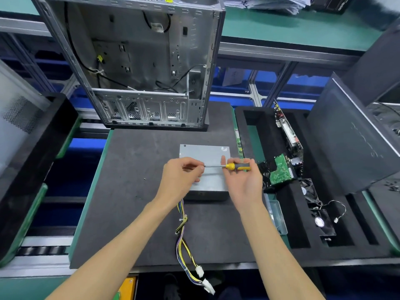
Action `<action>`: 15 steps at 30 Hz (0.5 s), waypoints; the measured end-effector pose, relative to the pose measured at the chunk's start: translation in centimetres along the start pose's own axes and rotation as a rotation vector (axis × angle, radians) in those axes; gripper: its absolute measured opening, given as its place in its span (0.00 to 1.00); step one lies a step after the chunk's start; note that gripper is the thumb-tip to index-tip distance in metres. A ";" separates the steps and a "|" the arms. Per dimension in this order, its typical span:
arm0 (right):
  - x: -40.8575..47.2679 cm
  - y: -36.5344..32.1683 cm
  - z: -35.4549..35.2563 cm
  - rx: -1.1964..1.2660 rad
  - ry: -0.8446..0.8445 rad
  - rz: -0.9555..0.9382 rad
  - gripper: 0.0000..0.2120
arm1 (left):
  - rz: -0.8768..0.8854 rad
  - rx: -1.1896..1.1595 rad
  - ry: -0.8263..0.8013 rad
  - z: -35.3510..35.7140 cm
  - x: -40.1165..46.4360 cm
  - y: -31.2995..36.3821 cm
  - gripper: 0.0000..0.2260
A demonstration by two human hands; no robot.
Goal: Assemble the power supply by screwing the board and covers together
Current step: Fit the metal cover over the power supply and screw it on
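Note:
The grey metal power supply (205, 154) lies flat on the dark foam mat (134, 191), its cover on top. Its bundle of yellow, black and purple cables (183, 232) trails toward me, ending in white plugs. My right hand (242, 182) holds a screwdriver (230, 166) by its yellow and black handle, level above the supply, with the shaft pointing left. My left hand (181, 176) pinches the tip of the shaft with curled fingers. Whether a screw sits at the tip is hidden by my fingers.
An open computer case (138, 61) stands at the back of the mat. A black foam tray (292, 213) on the right holds circuit boards (281, 172) and fans (320, 221). A clear plastic box (277, 215) lies beside it. A small loose screw (145, 179) rests on the mat.

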State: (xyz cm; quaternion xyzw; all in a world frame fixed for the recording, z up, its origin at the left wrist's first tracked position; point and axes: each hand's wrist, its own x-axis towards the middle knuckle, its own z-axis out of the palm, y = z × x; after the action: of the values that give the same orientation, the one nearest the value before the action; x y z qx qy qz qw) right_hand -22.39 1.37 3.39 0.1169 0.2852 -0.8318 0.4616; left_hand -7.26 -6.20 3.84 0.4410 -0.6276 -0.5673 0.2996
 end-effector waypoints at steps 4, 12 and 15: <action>-0.3 -1.9 0.5 0.015 -0.047 -0.030 0.14 | 0.100 0.224 -0.018 1.6 -1.0 -0.7 0.04; -3.3 -2.5 3.9 -0.560 -0.297 -0.255 0.19 | 0.208 0.464 -0.149 4.1 -1.2 -0.2 0.03; -4.5 -2.5 4.1 -0.870 -0.414 -0.356 0.16 | 0.248 0.472 -0.205 5.2 -1.4 0.2 0.05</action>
State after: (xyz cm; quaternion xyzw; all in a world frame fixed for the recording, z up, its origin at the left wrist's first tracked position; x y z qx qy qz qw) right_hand -21.76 3.14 9.69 -0.3034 0.5229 -0.7077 0.3657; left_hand -11.25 -2.61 3.28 0.3587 -0.8186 -0.4060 0.1907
